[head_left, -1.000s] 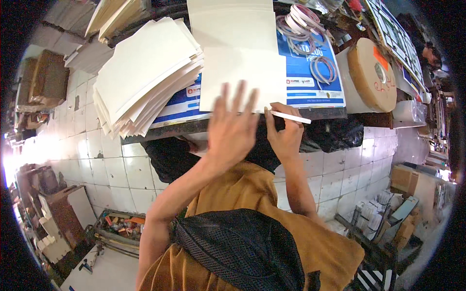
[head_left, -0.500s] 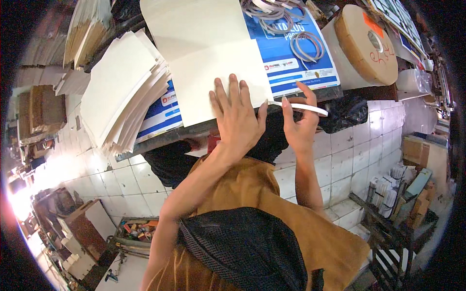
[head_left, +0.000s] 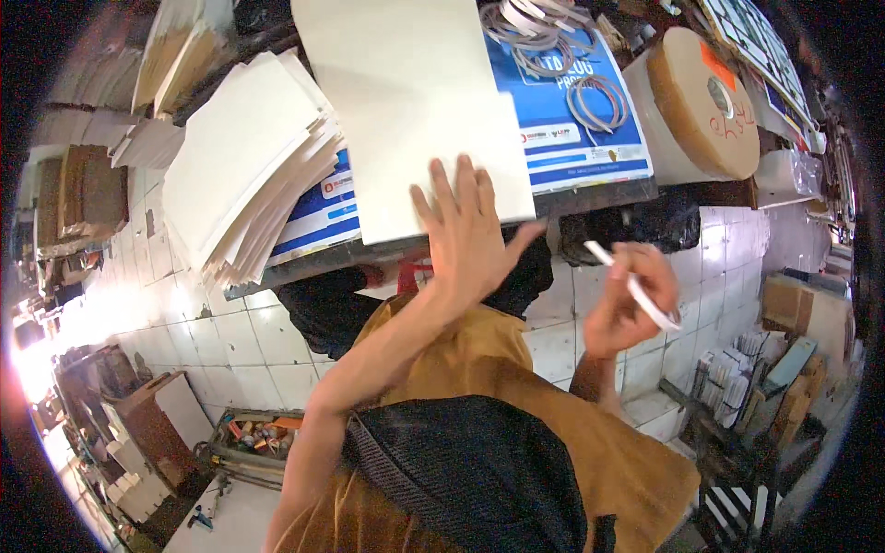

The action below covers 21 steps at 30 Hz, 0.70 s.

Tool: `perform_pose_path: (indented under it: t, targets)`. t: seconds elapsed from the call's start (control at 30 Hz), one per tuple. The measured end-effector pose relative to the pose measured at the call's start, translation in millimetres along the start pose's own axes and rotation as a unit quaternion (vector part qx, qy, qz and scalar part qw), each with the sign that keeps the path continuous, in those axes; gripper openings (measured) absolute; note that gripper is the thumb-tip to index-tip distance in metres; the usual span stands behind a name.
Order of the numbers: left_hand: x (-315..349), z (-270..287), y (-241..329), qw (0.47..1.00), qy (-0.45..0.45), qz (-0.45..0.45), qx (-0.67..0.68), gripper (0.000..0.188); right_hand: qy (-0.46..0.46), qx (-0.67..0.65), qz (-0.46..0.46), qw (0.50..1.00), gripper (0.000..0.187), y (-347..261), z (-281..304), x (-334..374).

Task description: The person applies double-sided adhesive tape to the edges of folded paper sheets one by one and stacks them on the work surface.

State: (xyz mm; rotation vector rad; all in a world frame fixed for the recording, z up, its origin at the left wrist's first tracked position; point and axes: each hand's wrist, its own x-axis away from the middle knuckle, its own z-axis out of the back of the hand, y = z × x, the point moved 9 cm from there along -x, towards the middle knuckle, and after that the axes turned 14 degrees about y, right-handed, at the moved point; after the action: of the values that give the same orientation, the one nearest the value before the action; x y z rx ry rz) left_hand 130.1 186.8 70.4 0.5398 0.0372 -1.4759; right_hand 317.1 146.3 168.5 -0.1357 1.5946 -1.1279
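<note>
My left hand [head_left: 464,230] lies flat with spread fingers on the lower part of a cream paper sheet [head_left: 406,101]. The sheet appears folded, with a stepped edge on its right side, and its lower edge reaches the table's front edge. Off to the right, beyond the table edge, my right hand [head_left: 629,300] is closed round a narrow roll of white tape [head_left: 653,307]. The tape is seen nearly edge-on, with one end pointing up and left. My right hand is somewhat blurred. Under the sheet lies a blue printed poster [head_left: 590,166].
Left of the sheet leans a fanned stack of cream papers [head_left: 249,147]. Several thin rings of tape [head_left: 597,103] lie on the poster. A large brown reel [head_left: 705,106] stands at the right. Bundled papers [head_left: 728,369] sit low on the right, beside a dark rack [head_left: 728,442].
My right hand has moved down and right with the tape, away from the sheet's lower right corner. The left hand stays on the sheet, its thumb now stretched out further. The view has shifted slightly.
</note>
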Motion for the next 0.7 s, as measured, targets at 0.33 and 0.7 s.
perform_pose_path:
  t: [0.33, 0.7]
  targets:
    - [-25.3, 242.1, -92.3, 0.903, 0.366, 0.041, 0.222, 0.047, 0.065, 0.03, -0.114, 0.991, 0.034, 41.1, 33.6, 19.1]
    - [-126.8, 162.3, -99.2, 0.919, 0.26, -0.04, 0.294, 0.037, 0.033, 0.031, -0.082, 0.996, 0.037, 31.4, 24.6, 16.7]
